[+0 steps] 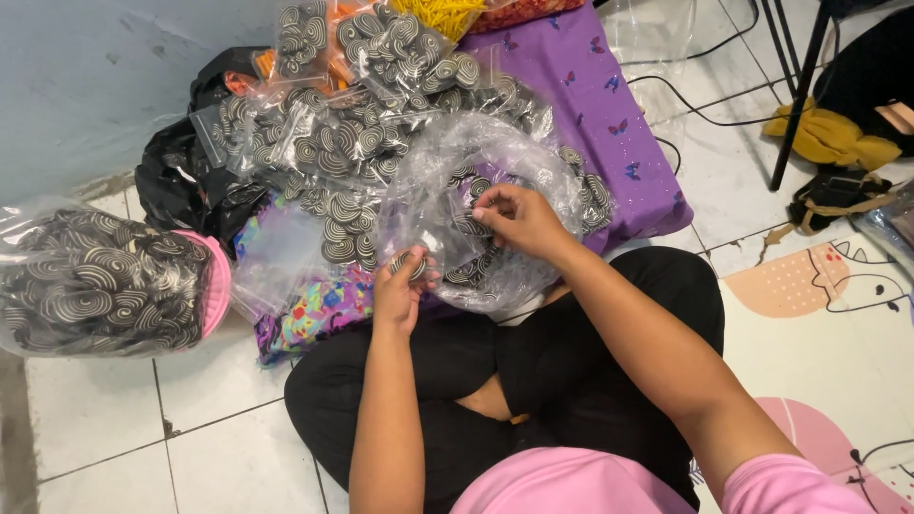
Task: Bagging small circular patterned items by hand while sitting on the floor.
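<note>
While the person sits cross-legged on the white tiled floor (105,419), the left hand (400,290) is closed around a small stack of round, dark-and-cream spiral-patterned snack discs (408,264), held just in front of the large clear crinkled plastic bag (476,190) that rests against the knees. Reaching into that bag's mouth, the right hand (519,219) pinches with fingertips at more of the same discs inside (whether it has one fully gripped cannot be told). Beyond lie small sealed packets of discs (333,133) on a purple butterfly-print cloth (590,86), and a bulging bag over a pink basin (217,286) sits at left.
</note>
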